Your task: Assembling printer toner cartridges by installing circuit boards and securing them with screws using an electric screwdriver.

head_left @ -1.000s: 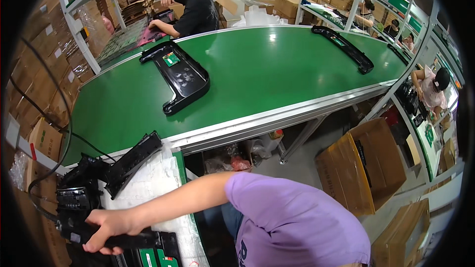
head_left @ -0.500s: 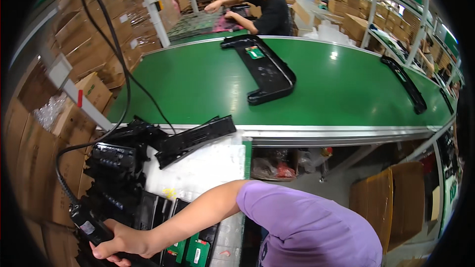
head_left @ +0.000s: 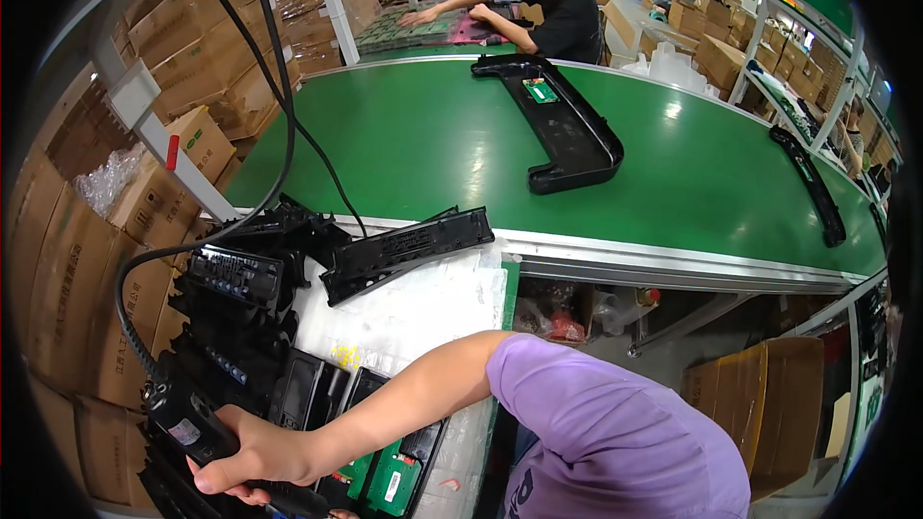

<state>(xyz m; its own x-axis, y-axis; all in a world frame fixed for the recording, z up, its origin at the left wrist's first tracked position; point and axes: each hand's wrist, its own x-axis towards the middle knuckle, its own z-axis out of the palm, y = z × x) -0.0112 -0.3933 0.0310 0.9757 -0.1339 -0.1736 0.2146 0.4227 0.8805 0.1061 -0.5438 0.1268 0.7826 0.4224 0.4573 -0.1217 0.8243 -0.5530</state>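
Observation:
My right hand is closed round a black corded electric screwdriver at the lower left, its arm crossing from the lower right. The tool's front end is partly hidden by the hand. Beside the wrist lies a black plastic housing holding green circuit boards, partly covered by my forearm. A small patch of skin shows at the bottom edge, possibly my left hand; its fingers cannot be made out. Black moulded parts are piled left of the white work surface.
Beyond runs a green conveyor belt bearing a black curved housing with a small board, and a long black part. A long black frame lies at the belt's near edge. Cartons stack at left. A co-worker works opposite.
The view has shifted, so the belt and its parts sit slightly farther right. My right hand keeps its grip on the electric screwdriver, and slightly more of the boards shows beside the forearm.

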